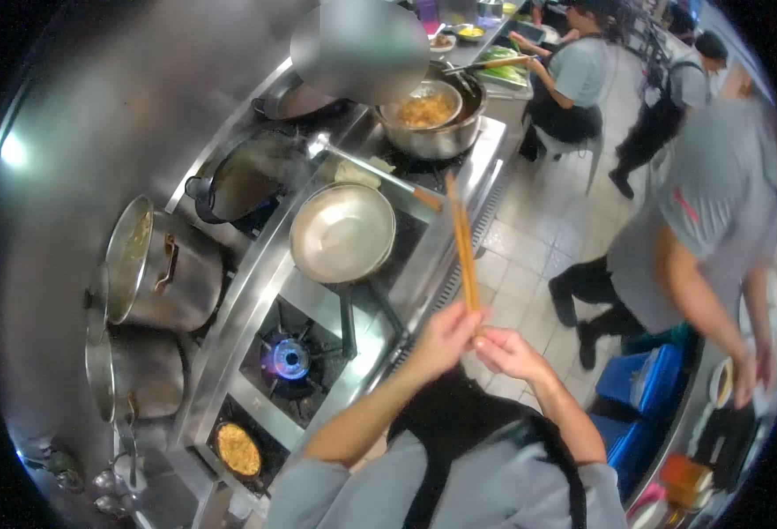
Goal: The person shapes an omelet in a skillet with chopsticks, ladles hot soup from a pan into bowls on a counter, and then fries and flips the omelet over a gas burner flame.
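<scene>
Long wooden chopsticks (463, 238) point up and away from my left hand (446, 337), whose fingers are closed round their lower ends. Close beside it, my right hand (510, 353) has its fingers pinched together near the chopstick ends; what it grips, if anything, is too small to make out. Left of the chopsticks, an empty steel pan (342, 231) rests on the stove, its dark handle toward me. Nearer, a burner (291, 358) shows a blue flame with no pan on it. A small dark pan at the lower left holds a browned round food (238, 450).
Large steel pots (190, 278) stand at the left, near dark woks (252, 176). A ladle (379, 172) lies beyond the steel pan. Fried food in a strainer (428, 110) sits over a pot. Several people stand to the right, one (706, 203) near blue bins (639, 379).
</scene>
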Motion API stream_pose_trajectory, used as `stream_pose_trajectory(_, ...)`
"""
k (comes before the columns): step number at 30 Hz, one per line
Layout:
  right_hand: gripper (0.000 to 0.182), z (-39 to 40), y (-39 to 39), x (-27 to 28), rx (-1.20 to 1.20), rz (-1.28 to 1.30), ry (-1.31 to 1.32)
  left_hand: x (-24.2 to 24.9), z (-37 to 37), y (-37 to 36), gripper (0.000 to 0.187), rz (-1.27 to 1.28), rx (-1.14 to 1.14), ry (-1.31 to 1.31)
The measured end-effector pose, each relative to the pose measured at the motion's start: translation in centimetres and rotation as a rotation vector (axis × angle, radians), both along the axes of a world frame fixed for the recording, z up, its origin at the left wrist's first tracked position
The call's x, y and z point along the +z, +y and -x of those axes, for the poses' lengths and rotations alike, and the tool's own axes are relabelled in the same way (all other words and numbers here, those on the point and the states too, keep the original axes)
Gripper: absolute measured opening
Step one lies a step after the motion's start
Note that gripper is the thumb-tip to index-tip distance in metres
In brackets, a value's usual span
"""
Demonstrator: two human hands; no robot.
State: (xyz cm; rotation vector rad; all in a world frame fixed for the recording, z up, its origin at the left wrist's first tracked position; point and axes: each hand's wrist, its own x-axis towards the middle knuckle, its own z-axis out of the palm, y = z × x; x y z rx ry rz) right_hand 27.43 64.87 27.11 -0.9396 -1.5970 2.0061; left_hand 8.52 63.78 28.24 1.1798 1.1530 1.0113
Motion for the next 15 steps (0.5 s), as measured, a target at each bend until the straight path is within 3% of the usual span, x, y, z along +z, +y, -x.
stream_pose_trajectory(1, 0.027, 0.3, 2.1, 0.3, -0.056, 0.082, -0.012, 1.4, 1.0, 4.0, 0.025, -0.024, 0.045, 0.051)
stream_pose_trajectory(3, 0.027, 1.0, 5.6, -0.4, -0.061, 0.103, -0.030, 3.4, 3.5, 12.7, 0.021, 0.275, 0.194, -0.475)
stream_pose_trajectory(5, 0.027, 1.2, 8.8, -0.7, -0.137, 0.110, -0.087, 4.3, 7.1, 21.5, 0.018, 0.363, 0.165, -0.518)
stream_pose_trajectory(9, 0.028, 0.2, 12.6, -2.1, -0.325, 0.160, -0.145, -1.9, 11.6, 37.2, 0.021, 0.524, 0.141, -0.593)
stream_pose_trajectory(12, 0.030, -1.5, 13.3, -4.0, -0.528, 0.239, -0.134, -3.5, 11.5, 43.2, 0.023, 0.569, 0.212, -0.667)
stream_pose_trajectory(15, 0.030, -2.6, 13.1, -5.1, -0.654, 0.352, -0.108, -3.0, 10.8, 44.5, 0.031, 0.490, 0.299, -0.703)
